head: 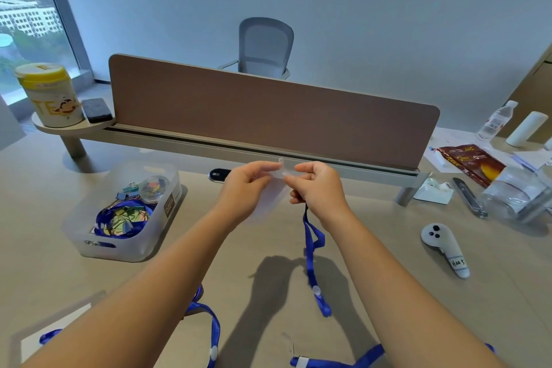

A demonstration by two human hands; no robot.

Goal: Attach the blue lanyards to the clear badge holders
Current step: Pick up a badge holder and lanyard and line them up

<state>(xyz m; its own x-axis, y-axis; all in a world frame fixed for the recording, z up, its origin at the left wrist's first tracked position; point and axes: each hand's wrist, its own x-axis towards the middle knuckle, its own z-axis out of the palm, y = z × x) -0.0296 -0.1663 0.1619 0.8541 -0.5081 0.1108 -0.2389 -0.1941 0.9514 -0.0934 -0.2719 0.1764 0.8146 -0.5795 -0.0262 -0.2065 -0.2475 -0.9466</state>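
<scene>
Hands raised over the desk: left hand (249, 185) pinches the clear badge holder (283, 170) at its left edge; right hand (316, 187) pinches the blue lanyard (312, 243) end just right of it, strap hanging straight down.

Two hands (248, 185) (316, 185), one badge holder (282, 170), one bin (125, 212), one bottle (495, 119), one controller (445, 248).

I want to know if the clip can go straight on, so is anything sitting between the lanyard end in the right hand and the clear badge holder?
Nothing visible does. The left hand and right hand hold the clear badge holder between them above the desk, and the blue lanyard hangs from the right hand. The clip itself is hidden by fingers.
</scene>
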